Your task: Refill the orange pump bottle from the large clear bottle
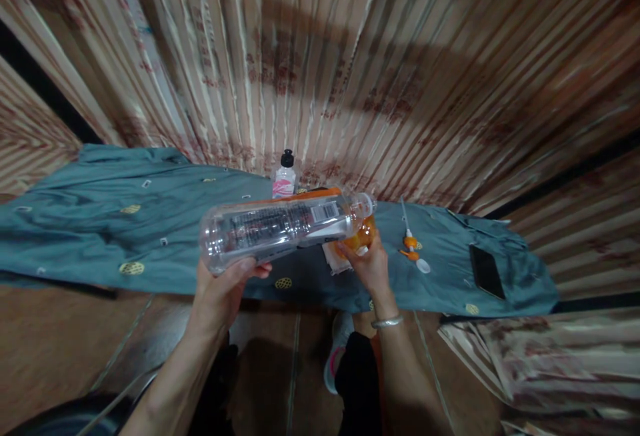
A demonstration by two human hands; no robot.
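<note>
Left hand [220,289] grip holds clear bottle [280,226] at base, near-horizontal, uncapped mouth over orange container [361,236] pinched in right hand [370,266] grip. Risk: overshoot, spill onto teal cloth [125,223] below.

a striped curtain [350,56] hangs behind a table under teal cloth [125,229], above a brown floor [50,343].
</note>
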